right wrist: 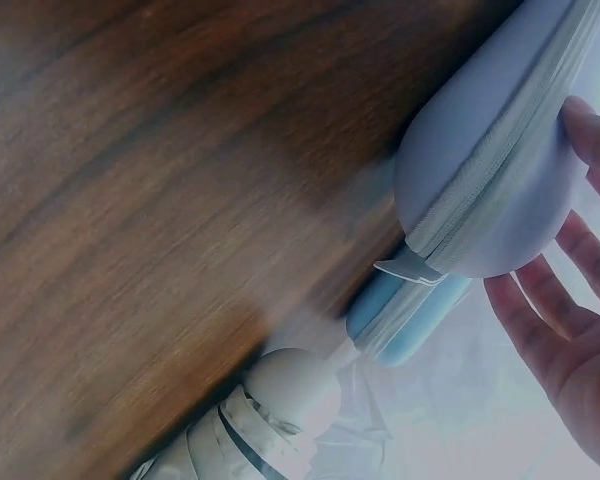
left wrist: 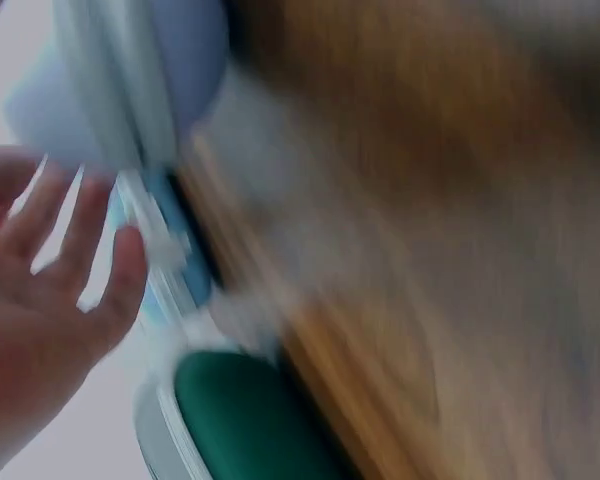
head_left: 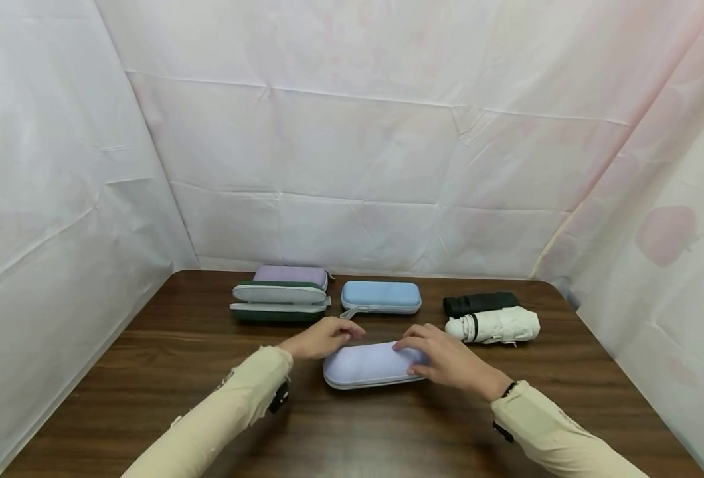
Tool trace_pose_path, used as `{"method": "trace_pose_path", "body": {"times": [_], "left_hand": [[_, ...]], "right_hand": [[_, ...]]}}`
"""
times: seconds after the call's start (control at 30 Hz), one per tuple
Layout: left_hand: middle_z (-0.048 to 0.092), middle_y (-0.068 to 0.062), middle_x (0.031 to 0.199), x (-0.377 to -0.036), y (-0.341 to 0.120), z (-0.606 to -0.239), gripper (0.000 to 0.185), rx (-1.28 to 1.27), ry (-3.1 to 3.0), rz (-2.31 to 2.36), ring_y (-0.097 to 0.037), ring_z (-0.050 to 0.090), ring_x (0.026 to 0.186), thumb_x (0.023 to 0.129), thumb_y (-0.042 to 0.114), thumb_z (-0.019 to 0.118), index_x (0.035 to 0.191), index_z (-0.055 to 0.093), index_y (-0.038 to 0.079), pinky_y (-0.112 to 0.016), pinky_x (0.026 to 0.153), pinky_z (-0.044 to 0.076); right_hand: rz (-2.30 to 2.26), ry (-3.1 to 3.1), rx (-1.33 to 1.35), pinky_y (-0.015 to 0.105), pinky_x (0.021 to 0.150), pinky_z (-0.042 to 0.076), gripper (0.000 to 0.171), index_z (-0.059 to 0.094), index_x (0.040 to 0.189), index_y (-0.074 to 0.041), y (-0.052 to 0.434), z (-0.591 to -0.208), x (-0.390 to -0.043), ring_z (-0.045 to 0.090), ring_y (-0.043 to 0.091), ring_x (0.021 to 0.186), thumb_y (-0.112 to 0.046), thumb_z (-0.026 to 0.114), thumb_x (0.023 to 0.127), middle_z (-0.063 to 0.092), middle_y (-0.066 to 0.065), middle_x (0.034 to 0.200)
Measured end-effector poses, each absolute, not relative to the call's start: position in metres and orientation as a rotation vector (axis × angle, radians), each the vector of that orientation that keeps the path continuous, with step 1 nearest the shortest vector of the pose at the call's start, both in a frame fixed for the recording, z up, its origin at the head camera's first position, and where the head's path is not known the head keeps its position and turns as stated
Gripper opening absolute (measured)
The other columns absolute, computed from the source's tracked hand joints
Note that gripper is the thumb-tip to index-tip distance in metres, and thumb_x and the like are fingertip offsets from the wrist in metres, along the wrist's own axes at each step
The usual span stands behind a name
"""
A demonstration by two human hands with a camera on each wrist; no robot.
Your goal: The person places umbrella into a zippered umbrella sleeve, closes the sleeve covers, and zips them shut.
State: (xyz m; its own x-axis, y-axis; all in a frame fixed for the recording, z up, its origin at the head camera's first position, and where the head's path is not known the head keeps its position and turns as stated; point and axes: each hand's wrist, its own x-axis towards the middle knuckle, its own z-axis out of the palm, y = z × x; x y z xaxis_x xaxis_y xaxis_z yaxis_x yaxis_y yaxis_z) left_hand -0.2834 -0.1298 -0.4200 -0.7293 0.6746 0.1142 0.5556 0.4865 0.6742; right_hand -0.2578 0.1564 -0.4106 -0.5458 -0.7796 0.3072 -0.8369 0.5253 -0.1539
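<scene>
A lavender case (head_left: 366,364) is laid flat on the table (head_left: 167,345), between both hands. Its left end is touched by the left hand (head_left: 322,337) with relaxed fingers; its right end is covered by the right hand (head_left: 447,358), fingers spread, unclenched.

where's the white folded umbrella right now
In the head view, the white folded umbrella lies at the table's right, just in front of the black umbrella.

No words to read

There were no letters, numbers, labels or signs that could be read on any of the things on the table, and none on the white sheets behind it. The wrist views were too blurry to show any.
</scene>
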Motion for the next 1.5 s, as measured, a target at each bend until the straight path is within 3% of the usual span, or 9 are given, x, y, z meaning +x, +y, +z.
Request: {"method": "trace_pose_path", "body": {"times": [0.27,0.53,0.9,1.1,1.23,1.33,1.5], "left_hand": [[0.065,-0.005,0.116,-0.299,-0.144,-0.42,0.045,1.033,2.462,0.793,-0.013,0.06,0.103,0.09,-0.017,0.042,0.121,0.065,0.005,-0.028,0.086,0.048],[0.067,-0.01,0.109,-0.302,-0.149,-0.415,0.028,1.04,2.455,0.658,-0.014,0.06,0.101,0.092,-0.009,0.051,0.114,0.067,-0.002,-0.024,0.082,0.048],[0.068,-0.004,0.102,-0.3,-0.164,-0.413,0.022,0.929,2.444,0.627,-0.011,0.06,0.093,0.089,-0.007,0.059,0.106,0.07,0.001,-0.027,0.081,0.049],[0.065,0.004,0.084,-0.299,-0.168,-0.424,0.017,1.005,2.522,0.631,-0.004,0.052,0.071,0.09,-0.004,0.059,0.095,0.072,0.005,-0.023,0.066,0.046],[0.067,0.004,0.085,-0.293,-0.168,-0.424,0.016,1.021,2.601,0.612,-0.003,0.053,0.07,0.091,-0.001,0.06,0.094,0.073,0.007,-0.022,0.066,0.047],[0.069,0.002,0.089,-0.289,-0.167,-0.424,0.013,1.048,2.668,0.56,-0.004,0.058,0.075,0.091,0.002,0.062,0.094,0.074,0.008,-0.023,0.069,0.049],[0.069,0.005,0.091,-0.285,-0.166,-0.427,0.01,1.134,2.842,0.338,-0.006,0.06,0.08,0.091,0.01,0.065,0.093,0.074,0.014,-0.028,0.072,0.051]], "right_hand": [[0.398,-2.538,1.392,0.038,0.083,0.047,0.04,0.066,0.114,-0.017,0.156,-0.412,-0.257,0.055,0.018,0.103,-0.024,0.08,0.078,0.058,-0.003,0.111],[0.385,-2.533,1.413,0.037,0.083,0.047,0.04,0.065,0.114,-0.017,0.154,-0.411,-0.258,0.054,0.017,0.103,-0.023,0.081,0.078,0.058,-0.003,0.111],[0.365,-2.521,1.421,0.037,0.081,0.047,0.04,0.065,0.115,-0.017,0.154,-0.412,-0.259,0.054,0.017,0.101,-0.024,0.08,0.078,0.057,-0.003,0.11],[0.383,-2.531,1.408,0.037,0.083,0.047,0.034,0.062,0.112,-0.018,0.149,-0.415,-0.259,0.054,0.015,0.103,-0.032,0.074,0.084,0.056,-0.002,0.115],[0.424,-2.581,1.406,0.036,0.081,0.045,0.033,0.057,0.108,-0.017,0.142,-0.416,-0.262,0.054,0.012,0.096,-0.037,0.071,0.086,0.058,-0.005,0.109],[0.431,-2.619,1.426,0.037,0.081,0.045,0.039,0.056,0.116,-0.015,0.141,-0.414,-0.264,0.055,0.012,0.096,-0.035,0.071,0.086,0.06,-0.004,0.11],[0.373,-2.636,1.478,0.043,0.089,0.045,0.052,0.056,0.131,-0.014,0.142,-0.41,-0.265,0.056,0.019,0.111,-0.032,0.071,0.085,0.059,0.0,0.127]]}}
